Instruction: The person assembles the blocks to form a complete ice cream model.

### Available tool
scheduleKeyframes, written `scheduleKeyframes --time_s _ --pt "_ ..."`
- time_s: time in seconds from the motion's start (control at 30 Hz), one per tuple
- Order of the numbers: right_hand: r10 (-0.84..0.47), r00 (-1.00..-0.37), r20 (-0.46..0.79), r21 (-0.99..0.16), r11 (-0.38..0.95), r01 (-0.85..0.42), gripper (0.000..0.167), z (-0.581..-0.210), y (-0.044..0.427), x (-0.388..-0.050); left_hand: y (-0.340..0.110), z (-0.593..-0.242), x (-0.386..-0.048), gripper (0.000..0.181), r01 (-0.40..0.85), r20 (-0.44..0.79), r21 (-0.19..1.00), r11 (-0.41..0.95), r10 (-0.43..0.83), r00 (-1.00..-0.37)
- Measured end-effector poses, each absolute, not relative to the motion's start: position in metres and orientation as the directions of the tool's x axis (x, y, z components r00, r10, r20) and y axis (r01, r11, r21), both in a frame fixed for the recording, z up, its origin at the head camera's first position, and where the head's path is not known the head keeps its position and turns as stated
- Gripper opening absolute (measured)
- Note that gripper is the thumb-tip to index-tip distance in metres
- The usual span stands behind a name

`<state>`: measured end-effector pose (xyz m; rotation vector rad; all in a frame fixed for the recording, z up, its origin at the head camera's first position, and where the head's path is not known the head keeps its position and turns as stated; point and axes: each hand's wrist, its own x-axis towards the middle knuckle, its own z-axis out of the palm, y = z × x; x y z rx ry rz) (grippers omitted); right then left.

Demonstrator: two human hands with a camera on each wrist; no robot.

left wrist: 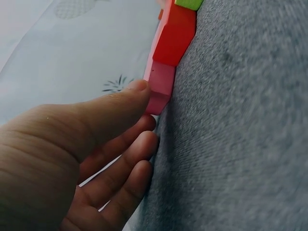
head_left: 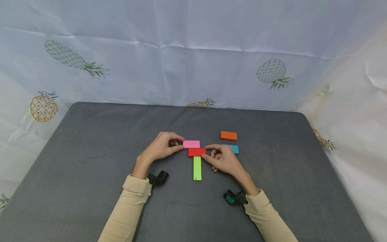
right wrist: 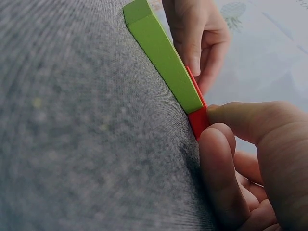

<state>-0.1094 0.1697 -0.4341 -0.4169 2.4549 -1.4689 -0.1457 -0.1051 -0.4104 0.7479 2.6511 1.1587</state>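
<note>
A pink block [head_left: 191, 144] lies against the far side of a red block [head_left: 197, 152], shifted a little left of it. A lime green block [head_left: 197, 168] runs toward the near edge from the red one. With thumb and index finger my left hand [head_left: 164, 145] pinches the left end of the pink block; in the left wrist view the thumb is on the pink block [left wrist: 161, 82]. My right hand [head_left: 225, 159] holds the red block's right end between thumb and index finger, its other fingers curled. The right wrist view shows the green block [right wrist: 166, 62] touching the red block [right wrist: 198, 124].
An orange block [head_left: 228, 135] lies behind my right hand, and a blue block [head_left: 233, 149], partly hidden by that hand, is just nearer. The grey cloth-covered table [head_left: 90, 168] ends at a white curtain [head_left: 181, 74] with pineapple prints.
</note>
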Motion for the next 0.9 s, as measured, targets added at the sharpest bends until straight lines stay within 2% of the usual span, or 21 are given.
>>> scheduleKeyframes --time_s 0.47,0.9 --pt "-0.377 -0.926 -0.037 -0.878 0.454 -0.15 0.04 -0.431 0.169 -0.11 -0.096 -0.411 -0.145 0.028 0.409 0.084 0.713 0.57 0.51 -0.856" --pt "-0.369 -0.928 -0.051 -0.883 0.45 -0.131 0.04 -0.43 0.17 -0.11 -0.091 -0.411 -0.145 0.029 0.401 0.077 0.725 0.56 0.512 -0.855"
